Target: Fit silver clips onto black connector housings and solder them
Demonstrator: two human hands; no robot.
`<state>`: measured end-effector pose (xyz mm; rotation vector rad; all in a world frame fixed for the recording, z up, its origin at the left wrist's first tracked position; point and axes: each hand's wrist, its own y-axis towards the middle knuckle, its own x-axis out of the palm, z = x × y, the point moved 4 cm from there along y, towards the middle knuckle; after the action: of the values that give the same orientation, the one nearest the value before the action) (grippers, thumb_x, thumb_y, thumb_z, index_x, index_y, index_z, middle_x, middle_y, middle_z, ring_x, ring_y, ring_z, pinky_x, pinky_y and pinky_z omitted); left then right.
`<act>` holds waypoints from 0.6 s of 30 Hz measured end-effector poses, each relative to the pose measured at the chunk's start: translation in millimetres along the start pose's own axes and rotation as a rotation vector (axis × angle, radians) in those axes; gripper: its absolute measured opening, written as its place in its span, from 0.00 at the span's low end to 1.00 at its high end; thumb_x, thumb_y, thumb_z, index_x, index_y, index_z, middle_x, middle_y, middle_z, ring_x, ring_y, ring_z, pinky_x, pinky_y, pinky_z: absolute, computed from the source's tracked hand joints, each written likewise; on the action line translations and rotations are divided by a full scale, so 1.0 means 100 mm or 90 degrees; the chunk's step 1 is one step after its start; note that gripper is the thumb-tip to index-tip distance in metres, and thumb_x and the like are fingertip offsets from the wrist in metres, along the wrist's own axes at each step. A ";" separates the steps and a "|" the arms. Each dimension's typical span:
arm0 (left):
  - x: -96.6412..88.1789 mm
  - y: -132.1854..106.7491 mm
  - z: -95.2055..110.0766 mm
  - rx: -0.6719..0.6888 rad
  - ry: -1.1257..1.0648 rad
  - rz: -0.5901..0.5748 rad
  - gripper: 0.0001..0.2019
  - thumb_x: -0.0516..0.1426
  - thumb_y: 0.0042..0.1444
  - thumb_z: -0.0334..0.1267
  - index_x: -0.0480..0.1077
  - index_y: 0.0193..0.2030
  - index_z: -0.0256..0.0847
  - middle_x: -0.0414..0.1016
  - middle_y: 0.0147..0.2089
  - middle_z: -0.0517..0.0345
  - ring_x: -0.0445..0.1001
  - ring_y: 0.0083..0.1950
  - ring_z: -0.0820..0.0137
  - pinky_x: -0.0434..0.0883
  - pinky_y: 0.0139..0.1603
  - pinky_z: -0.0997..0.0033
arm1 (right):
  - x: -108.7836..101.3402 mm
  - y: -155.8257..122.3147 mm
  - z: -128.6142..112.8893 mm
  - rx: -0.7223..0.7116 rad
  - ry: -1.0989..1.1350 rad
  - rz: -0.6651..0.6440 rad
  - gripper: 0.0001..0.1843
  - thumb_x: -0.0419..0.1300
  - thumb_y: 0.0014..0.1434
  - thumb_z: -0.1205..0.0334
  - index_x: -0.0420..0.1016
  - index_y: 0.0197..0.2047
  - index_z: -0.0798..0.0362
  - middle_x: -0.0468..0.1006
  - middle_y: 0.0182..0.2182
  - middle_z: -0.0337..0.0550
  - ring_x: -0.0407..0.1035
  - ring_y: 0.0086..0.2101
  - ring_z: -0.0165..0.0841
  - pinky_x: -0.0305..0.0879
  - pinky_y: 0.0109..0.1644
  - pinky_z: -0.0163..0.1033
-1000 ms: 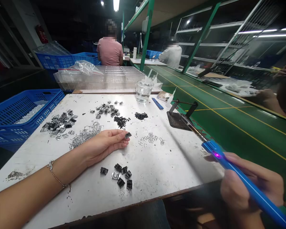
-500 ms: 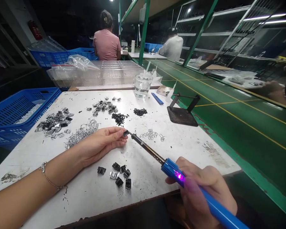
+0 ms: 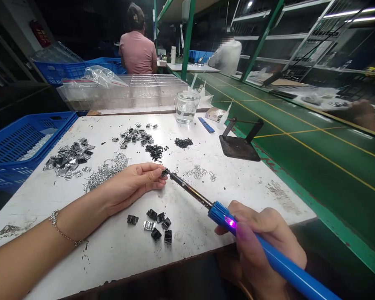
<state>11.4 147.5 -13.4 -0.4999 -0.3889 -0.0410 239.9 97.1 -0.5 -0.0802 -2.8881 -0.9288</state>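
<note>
My left hand (image 3: 134,183) rests on the white table (image 3: 237,183) and pinches a small black and metal part (image 3: 164,172) between thumb and fingertips. My right hand (image 3: 262,246) grips a blue soldering iron (image 3: 268,258) with a lit purple lamp; its metal tip touches the pinched part. Several finished black parts (image 3: 156,223) lie just below my left hand. Piles of metal clips (image 3: 104,171), silver and black pieces (image 3: 67,158) and small black bits (image 3: 156,151) lie further back.
A black iron stand (image 3: 239,146) sits at the table's right edge. A glass cup (image 3: 186,106) and clear compartment trays (image 3: 125,93) stand at the back, a blue crate (image 3: 21,143) at the left. Two people work at benches beyond; a green conveyor (image 3: 315,162) runs on the right.
My right hand brought the soldering iron from the table's right edge over to the part in my left hand; the tip now touches it. My left hand stayed put.
</note>
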 end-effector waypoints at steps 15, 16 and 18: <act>-0.01 0.02 0.01 0.001 0.023 -0.018 0.03 0.62 0.54 0.28 0.75 0.37 0.34 0.77 0.35 0.53 0.78 0.38 0.73 0.77 0.43 0.79 | -0.03 0.01 0.03 0.021 0.018 -0.007 0.06 0.61 0.56 0.70 0.70 0.30 0.51 0.71 0.21 0.36 0.69 0.20 0.31 0.63 0.19 0.36; -0.01 0.02 0.01 0.000 0.031 -0.023 0.03 0.61 0.54 0.28 0.75 0.37 0.34 0.77 0.35 0.53 0.78 0.38 0.73 0.77 0.44 0.79 | -0.04 0.01 0.03 0.021 0.019 -0.009 0.06 0.61 0.56 0.70 0.70 0.30 0.52 0.71 0.21 0.37 0.69 0.20 0.31 0.64 0.19 0.35; 0.00 0.02 0.01 -0.005 0.042 -0.030 0.03 0.61 0.55 0.28 0.75 0.37 0.34 0.77 0.35 0.53 0.78 0.38 0.73 0.77 0.44 0.79 | -0.06 0.00 0.04 0.017 0.027 -0.006 0.06 0.61 0.56 0.71 0.70 0.30 0.52 0.71 0.21 0.37 0.69 0.21 0.31 0.65 0.19 0.35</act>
<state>11.6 149.2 -13.6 -0.4960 -0.3355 -0.1048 245.2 99.2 -4.0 -0.0451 -2.8627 -0.8829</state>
